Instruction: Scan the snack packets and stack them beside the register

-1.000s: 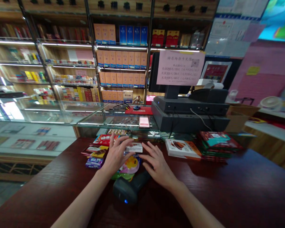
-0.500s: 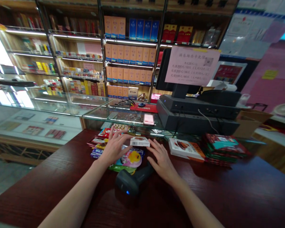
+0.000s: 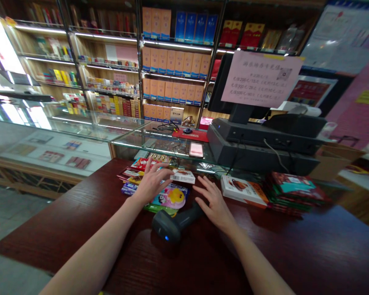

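Observation:
A small white box (image 3: 183, 176) with a brown picture on top lies between my hands at the back of the counter. My left hand (image 3: 152, 184) is over the colourful snack packets, fingers spread, its index fingertip at the box's left end. Just off the right end is my right hand (image 3: 214, 200), its fingers apart and holding nothing. Beneath the left hand, a packet with a yellow chick (image 3: 175, 197) overlaps a blue one and a green one. A dark barcode scanner (image 3: 169, 226) with a blue light lies in front, its handle end near my right thumb.
Right of my hands lie flat white boxes (image 3: 242, 189) and a stack of brown-red packets (image 3: 295, 189). A glass display counter (image 3: 160, 141) stands behind, with a cash register (image 3: 233, 143) and monitor bearing a pink notice (image 3: 261, 80). Stocked shelves line the back wall.
My right fingertips have come slightly away from the white box's right end. My left hand remains at its left end. The whole view has shifted a little.

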The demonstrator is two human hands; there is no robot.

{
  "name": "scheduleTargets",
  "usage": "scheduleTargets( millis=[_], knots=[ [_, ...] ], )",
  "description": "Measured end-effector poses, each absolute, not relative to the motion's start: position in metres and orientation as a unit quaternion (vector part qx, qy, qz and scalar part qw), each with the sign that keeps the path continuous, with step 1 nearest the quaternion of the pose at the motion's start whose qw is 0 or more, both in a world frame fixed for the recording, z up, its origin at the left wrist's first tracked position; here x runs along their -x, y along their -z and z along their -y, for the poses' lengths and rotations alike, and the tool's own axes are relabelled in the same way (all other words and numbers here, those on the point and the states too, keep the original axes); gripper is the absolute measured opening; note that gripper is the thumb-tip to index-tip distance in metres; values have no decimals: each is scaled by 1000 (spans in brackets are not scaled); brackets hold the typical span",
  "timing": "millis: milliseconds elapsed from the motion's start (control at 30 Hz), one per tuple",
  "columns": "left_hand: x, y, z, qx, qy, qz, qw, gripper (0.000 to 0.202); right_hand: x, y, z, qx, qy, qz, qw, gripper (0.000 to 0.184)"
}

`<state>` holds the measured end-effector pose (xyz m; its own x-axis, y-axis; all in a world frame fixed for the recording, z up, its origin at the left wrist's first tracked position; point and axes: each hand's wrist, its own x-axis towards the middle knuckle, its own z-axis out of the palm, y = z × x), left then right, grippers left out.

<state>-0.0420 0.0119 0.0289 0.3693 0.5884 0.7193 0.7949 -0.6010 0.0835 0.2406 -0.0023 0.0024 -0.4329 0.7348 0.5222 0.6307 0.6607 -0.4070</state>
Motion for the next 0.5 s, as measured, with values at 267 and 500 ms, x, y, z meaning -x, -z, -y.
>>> scheduleTargets(
  millis=[267,500],
  knots=[
    [47,-24,-15,810,357,435,166,21,-257,-20,23,356,-163,886,248,39],
    [51,-21,-19,798,370,439,181,22,-249,-24,32,344,-176,904,181,68]
  ],
)
